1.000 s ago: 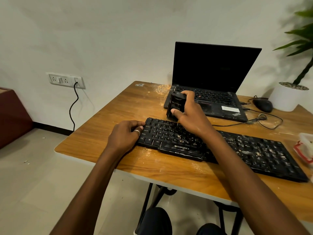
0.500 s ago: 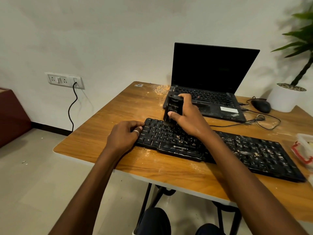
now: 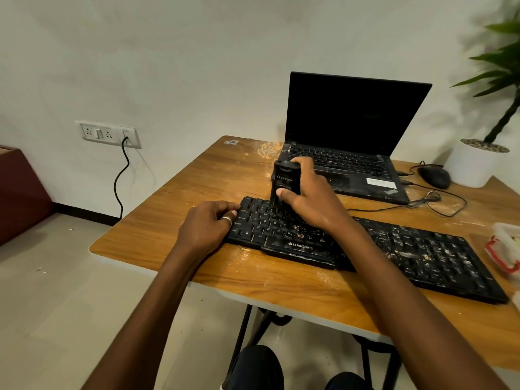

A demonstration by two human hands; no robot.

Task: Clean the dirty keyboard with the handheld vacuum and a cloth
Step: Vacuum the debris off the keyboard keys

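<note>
A long black keyboard [image 3: 416, 251] lies across the wooden table [image 3: 202, 175], with crumbs and dust thick on its right half. My right hand [image 3: 312, 201] grips a small black handheld vacuum [image 3: 282, 181] held upright, its nozzle down on the upper-left keys. My left hand [image 3: 206, 226], a ring on one finger, holds the keyboard's left end, thumb on the top-left corner. No cloth is in view.
An open black laptop [image 3: 349, 136] stands behind the keyboard, a mouse [image 3: 434, 177] and its cable to the right. A white plant pot [image 3: 477, 164] sits at the far right. A clear red-clipped container [image 3: 506, 249] lies at the right edge. Crumbs lie scattered near the laptop.
The vacuum has moved a little to the left and toward me, from the keyboard's back edge onto the upper-left keys. My left hand stays on the keyboard's end.
</note>
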